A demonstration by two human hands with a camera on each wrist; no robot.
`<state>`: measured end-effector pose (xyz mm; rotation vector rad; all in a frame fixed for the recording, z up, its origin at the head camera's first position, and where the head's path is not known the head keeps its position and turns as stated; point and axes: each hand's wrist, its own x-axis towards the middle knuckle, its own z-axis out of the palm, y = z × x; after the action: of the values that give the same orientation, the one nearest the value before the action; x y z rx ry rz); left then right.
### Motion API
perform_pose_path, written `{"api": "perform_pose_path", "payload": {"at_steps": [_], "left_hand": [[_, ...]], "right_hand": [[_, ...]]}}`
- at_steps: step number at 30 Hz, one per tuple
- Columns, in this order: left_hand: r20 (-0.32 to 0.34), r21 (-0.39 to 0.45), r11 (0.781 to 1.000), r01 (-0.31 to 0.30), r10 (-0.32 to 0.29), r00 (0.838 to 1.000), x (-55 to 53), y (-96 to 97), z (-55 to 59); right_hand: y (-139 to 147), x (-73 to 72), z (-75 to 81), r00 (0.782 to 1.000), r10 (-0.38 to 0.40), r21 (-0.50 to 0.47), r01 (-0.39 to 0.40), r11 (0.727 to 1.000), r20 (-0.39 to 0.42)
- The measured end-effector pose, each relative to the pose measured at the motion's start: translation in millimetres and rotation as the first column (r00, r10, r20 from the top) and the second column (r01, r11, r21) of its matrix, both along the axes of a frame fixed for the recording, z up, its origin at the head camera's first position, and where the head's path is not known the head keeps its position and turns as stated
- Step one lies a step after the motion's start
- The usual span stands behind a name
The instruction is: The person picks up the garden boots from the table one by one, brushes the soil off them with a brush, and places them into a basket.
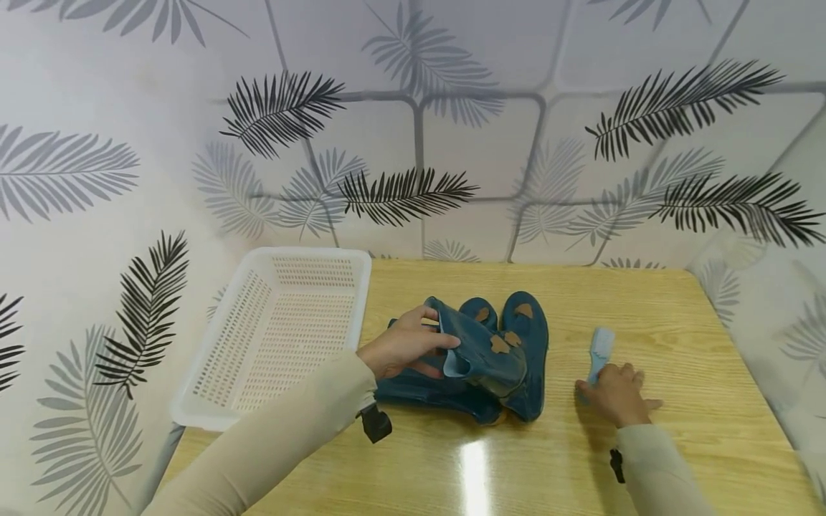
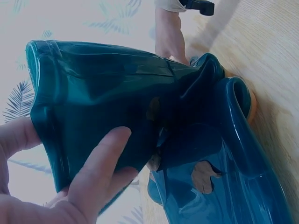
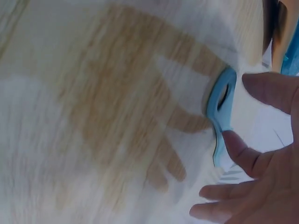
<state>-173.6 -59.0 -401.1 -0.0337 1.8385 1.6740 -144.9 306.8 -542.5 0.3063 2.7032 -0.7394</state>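
Dark teal rubber boots with brown patches lie at the middle of the table. My left hand (image 1: 403,345) grips one rubber boot (image 1: 480,347) by the rim of its shaft, which is raised and points left. In the left wrist view, fingers lie on both sides of that rim. Beneath and beside it is another rubber boot (image 2: 252,182). To the right lies a light blue brush (image 1: 602,345). My right hand (image 1: 619,394) is over its looped handle (image 3: 219,100), fingers spread; one fingertip appears to touch the handle, but no fingers curl round it.
A white perforated plastic basket (image 1: 361,301) stands on the left of the wooden table (image 1: 677,322). Behind the table rises a pale wall (image 1: 477,150) with a leaf pattern. Light glares off the tabletop near the front.
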Motion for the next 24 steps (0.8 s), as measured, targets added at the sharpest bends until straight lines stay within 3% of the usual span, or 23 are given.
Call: {"api": "perform_pose_path", "payload": {"at_steps": [6,14,24], "left_hand": [[-0.059,0.020,1.000,0.014,-0.012,0.998,-0.3,-3.2,-3.9],[-0.113,0.013,1.000,0.017,-0.015,0.994,1.6,-7.6,-7.8],[-0.116,0.011,1.000,0.011,-0.010,0.993,4.7,-12.3,-10.6]], "right_hand": [[1,0.2,-2.1,0.995,-0.090,0.050,0.089,0.995,0.033],[6,-0.9,-2.0,0.994,-0.096,0.011,0.095,0.995,0.048],[6,-3.7,-5.1,0.997,-0.075,0.020,0.074,0.997,0.025]]}}
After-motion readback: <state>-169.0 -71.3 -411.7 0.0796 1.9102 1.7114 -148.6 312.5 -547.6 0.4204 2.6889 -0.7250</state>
